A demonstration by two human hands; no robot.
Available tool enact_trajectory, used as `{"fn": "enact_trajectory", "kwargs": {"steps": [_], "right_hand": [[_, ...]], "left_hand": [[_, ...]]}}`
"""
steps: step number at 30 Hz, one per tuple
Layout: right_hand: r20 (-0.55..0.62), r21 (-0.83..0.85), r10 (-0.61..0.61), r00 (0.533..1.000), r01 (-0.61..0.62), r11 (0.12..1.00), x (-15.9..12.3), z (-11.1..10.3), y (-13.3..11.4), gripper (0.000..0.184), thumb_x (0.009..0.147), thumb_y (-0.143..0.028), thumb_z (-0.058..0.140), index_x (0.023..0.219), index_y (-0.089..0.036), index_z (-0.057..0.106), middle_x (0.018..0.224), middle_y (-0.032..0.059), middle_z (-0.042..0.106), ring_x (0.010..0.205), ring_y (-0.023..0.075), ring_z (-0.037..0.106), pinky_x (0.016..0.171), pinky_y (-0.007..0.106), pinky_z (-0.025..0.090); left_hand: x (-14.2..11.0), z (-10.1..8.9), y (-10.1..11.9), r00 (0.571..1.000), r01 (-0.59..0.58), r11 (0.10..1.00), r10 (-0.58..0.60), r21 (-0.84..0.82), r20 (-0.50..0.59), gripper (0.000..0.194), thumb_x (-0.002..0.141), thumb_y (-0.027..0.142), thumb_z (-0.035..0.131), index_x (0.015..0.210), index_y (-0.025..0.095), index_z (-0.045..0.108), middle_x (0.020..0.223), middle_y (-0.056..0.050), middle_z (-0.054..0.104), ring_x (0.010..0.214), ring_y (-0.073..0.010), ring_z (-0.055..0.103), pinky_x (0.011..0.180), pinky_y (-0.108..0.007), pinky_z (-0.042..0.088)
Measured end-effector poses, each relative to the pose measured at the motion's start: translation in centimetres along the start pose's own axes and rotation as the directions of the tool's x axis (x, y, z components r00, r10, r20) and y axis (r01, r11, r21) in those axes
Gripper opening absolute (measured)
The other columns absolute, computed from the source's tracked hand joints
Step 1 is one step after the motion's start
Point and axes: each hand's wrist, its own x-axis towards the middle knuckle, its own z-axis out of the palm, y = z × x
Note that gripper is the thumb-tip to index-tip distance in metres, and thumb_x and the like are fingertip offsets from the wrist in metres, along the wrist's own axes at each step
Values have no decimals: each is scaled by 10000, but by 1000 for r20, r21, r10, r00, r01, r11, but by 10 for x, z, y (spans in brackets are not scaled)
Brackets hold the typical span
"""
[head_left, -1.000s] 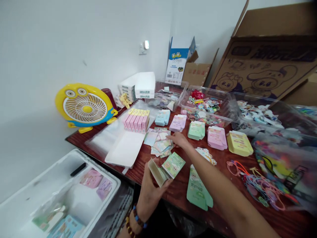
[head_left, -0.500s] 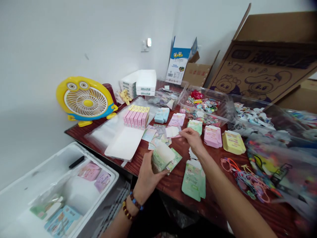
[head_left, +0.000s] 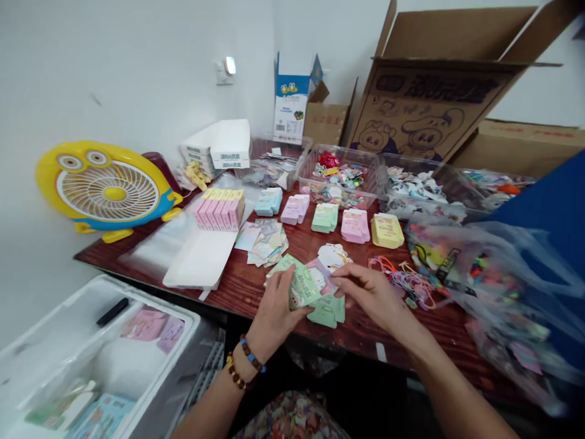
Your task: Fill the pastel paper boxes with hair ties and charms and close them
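Observation:
My left hand point(head_left: 274, 314) holds a flat green printed paper box point(head_left: 299, 283) by its lower edge. My right hand point(head_left: 370, 299) is at the box's right end, its fingertips pinching a small pink-and-white card point(head_left: 320, 276) against the box's opening. Just under both hands lies a stack of mint-green flat boxes point(head_left: 326, 312). A pile of die-cut stickers point(head_left: 333, 256) sits just beyond them. Further left lies a loose heap of pastel cards point(head_left: 261, 242). Whether the card is inside the box is hidden by my fingers.
The wooden table point(head_left: 242, 286) holds pastel box stacks, clear trays of stickers point(head_left: 338, 177), and colored cords point(head_left: 404, 281). A yellow fan point(head_left: 107, 189) stands at left. A white foam cooler point(head_left: 109, 353) sits below the table's near-left edge. A plastic bag point(head_left: 484, 280) and a blue object crowd the right.
Both hands have come together over the table's near edge, with the right hand now at the green box. The view has turned right, shifting everything left, and a small pink card now shows at the box.

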Motion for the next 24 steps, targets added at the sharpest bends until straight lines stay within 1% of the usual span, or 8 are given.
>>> {"fn": "enact_trajectory", "kwargs": {"steps": [2,5,8,11,13,16,20,24], "right_hand": [[32,-92,-1,999,4,996,-3,-9,5,266,878,-428,605,974,-204,712,806,35,711,630,148,641,516,232,500],[-102,-150,41,994,-56,987,11,-28,29,324,900,-442,550,1046,-191,693,680,10,675,545,140,600,485,233,453],[-179,-214,152,972,-190,958,42,-41,67,246,880,-346,534,973,-168,676,723,19,673,572,146,608,481,230,429],[-206,-315,177,962,-236,919,74,-39,98,154,812,-271,615,924,-178,666,777,24,672,673,152,616,567,231,431],[-234,-334,165,958,-238,912,89,-31,110,188,701,-233,727,864,-178,652,841,36,672,763,168,616,612,233,423],[-260,-314,194,946,-273,909,97,-22,123,243,601,-176,778,764,-176,598,796,29,658,749,169,612,595,226,412],[-261,-198,278,925,-333,922,91,-26,135,98,746,-237,640,757,-191,555,547,-28,575,501,136,561,454,210,387],[-310,-93,270,912,-312,946,84,-39,137,140,796,-332,569,793,-192,571,554,-22,598,440,132,561,388,201,350]], "left_hand": [[-3,3,3,1000,-12,1000,12,0,18,849,760,221,776,1455,280,292,1335,-92,459,1285,-280,439,1117,-478,369],[-8,9,4,999,-7,1000,7,3,54,818,778,219,757,1449,287,295,1340,-91,460,1297,-282,433,1120,-487,364],[-15,20,5,992,1,1000,2,-23,123,758,774,213,756,1409,286,348,1319,-84,482,1271,-275,461,1099,-471,390],[-21,32,6,978,6,999,2,-36,207,748,750,189,769,1384,273,381,1289,-79,509,1225,-265,496,1068,-449,424],[-24,36,6,971,13,999,-5,-30,239,767,742,189,775,1393,267,377,1292,-81,513,1216,-264,500,1063,-448,431],[-25,36,2,974,37,999,-30,-27,223,778,757,206,763,1416,264,354,1326,-89,496,1240,-263,491,1077,-442,422],[-23,33,-3,979,49,997,-38,-53,203,770,766,211,756,1420,272,354,1332,-88,493,1261,-259,487,1093,-429,409],[-20,36,0,975,42,996,-24,-79,223,766,767,224,758,1417,285,359,1327,-76,503,1251,-253,497,1086,-423,418]]}}
